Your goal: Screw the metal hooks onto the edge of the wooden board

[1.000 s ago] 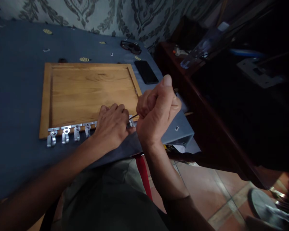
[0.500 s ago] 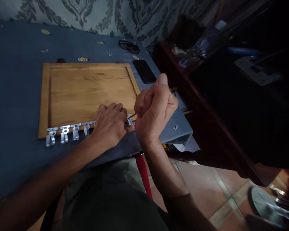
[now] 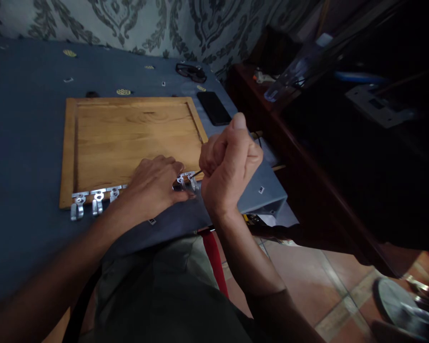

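Observation:
A wooden framed board [image 3: 136,128] lies flat on the cloth-covered table. Along its near edge runs a metal hook rail [image 3: 98,194] with several double hooks. My left hand [image 3: 153,183] rests over the rail and the board's edge, fingers curled on top and thumb stretched along the near side below a hook. My right hand [image 3: 230,164] is a closed fist, thumb up, around a screwdriver [image 3: 197,173]. Only the tool's thin dark shaft shows, slanting down to the rail's right end; its handle is hidden in the fist. The middle of the rail is hidden under my left hand.
A black phone [image 3: 213,108] and dark sunglasses [image 3: 191,72] lie beyond the board on the blue tablecloth [image 3: 25,157]. To the right stands dark wooden furniture [image 3: 307,190] with a clear plastic bottle [image 3: 289,76] on it. Below is a tiled floor [image 3: 300,267].
My left hand has slid a little left along the rail, uncovering another hook near the right end. My right fist stays nearly in place with the screwdriver.

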### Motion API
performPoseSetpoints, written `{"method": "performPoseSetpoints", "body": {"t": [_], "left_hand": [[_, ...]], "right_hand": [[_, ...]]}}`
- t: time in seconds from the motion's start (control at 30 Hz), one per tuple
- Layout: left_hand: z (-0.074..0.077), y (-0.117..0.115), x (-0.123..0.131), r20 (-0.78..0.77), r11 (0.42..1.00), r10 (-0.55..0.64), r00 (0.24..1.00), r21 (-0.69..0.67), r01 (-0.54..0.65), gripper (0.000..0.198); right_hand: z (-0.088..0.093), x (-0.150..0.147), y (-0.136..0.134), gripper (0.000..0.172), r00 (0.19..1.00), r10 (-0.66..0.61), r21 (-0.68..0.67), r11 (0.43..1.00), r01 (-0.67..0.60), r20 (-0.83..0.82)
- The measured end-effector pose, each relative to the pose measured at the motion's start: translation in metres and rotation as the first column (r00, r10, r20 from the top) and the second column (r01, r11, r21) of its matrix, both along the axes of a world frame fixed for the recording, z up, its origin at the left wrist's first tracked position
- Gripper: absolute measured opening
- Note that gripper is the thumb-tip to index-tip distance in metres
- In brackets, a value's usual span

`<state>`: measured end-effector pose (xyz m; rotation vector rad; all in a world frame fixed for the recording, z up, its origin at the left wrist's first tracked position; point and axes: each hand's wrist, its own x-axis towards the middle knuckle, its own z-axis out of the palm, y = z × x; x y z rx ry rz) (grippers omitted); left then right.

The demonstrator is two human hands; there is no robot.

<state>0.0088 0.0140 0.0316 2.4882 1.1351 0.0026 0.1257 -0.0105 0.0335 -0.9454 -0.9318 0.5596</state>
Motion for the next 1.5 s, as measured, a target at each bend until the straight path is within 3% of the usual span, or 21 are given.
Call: {"method": "performPoseSetpoints", "body": {"t": [0.27, 0.47, 0.63, 0.73, 0.93, 1.1, 1.23, 1.33, 1.43, 1.5], "left_hand": [[-0.012, -0.006, 0.001, -0.005, 0.993, -0.027, 1.000, 0.117, 0.027, 0.047], [-0.017, -0.008, 0.000, -0.008, 0.981, -0.040, 0.999, 0.188, 0.041, 0.043], [-0.013, -0.010, 0.003, -0.059, 0.974, -0.079, 0.995, 0.209, 0.090, 0.042], [-0.007, -0.012, 0.004, -0.114, 0.976, -0.092, 0.989, 0.188, 0.112, 0.042], [-0.009, -0.014, 0.002, -0.084, 0.972, -0.112, 0.990, 0.197, 0.127, 0.040], [-0.018, -0.014, 0.001, -0.033, 0.971, -0.118, 0.992, 0.207, 0.122, 0.031], [-0.018, -0.014, 0.002, -0.007, 0.970, -0.123, 0.992, 0.212, 0.122, 0.028], [-0.016, -0.013, 0.003, -0.035, 0.970, -0.116, 0.993, 0.209, 0.120, 0.031], [-0.015, -0.013, 0.004, -0.040, 0.968, -0.109, 0.993, 0.223, 0.115, 0.031], [-0.013, -0.013, 0.003, -0.041, 0.969, -0.115, 0.993, 0.215, 0.121, 0.030]], "right_hand": [[0.002, -0.001, -0.001, 0.067, 1.000, 0.028, 0.013, 1.000, -0.028, -0.014], [0.001, 0.000, -0.002, 0.069, 1.000, -0.004, -0.040, 0.999, 0.005, 0.015], [0.001, 0.001, -0.003, 0.064, 0.999, 0.023, -0.022, 1.000, -0.022, 0.035], [0.002, 0.005, -0.004, 0.062, 0.993, 0.109, -0.041, 0.993, -0.108, 0.036], [0.002, 0.031, 0.001, 0.032, 0.895, 0.444, -0.089, 0.893, -0.441, 0.024], [0.002, 0.048, 0.010, 0.041, 0.761, 0.622, -0.046, 0.779, -0.625, 0.183], [0.003, 0.042, 0.015, 0.055, 0.714, 0.694, -0.067, 0.720, -0.691, 0.091], [0.005, 0.028, 0.017, 0.064, 0.809, 0.588, -0.054, 0.808, -0.587, 0.004], [0.005, 0.013, 0.013, 0.064, 0.946, 0.324, -0.048, 0.945, -0.323, 0.010], [0.003, 0.005, 0.009, 0.065, 0.988, 0.147, -0.014, 0.989, -0.146, 0.048]]}}
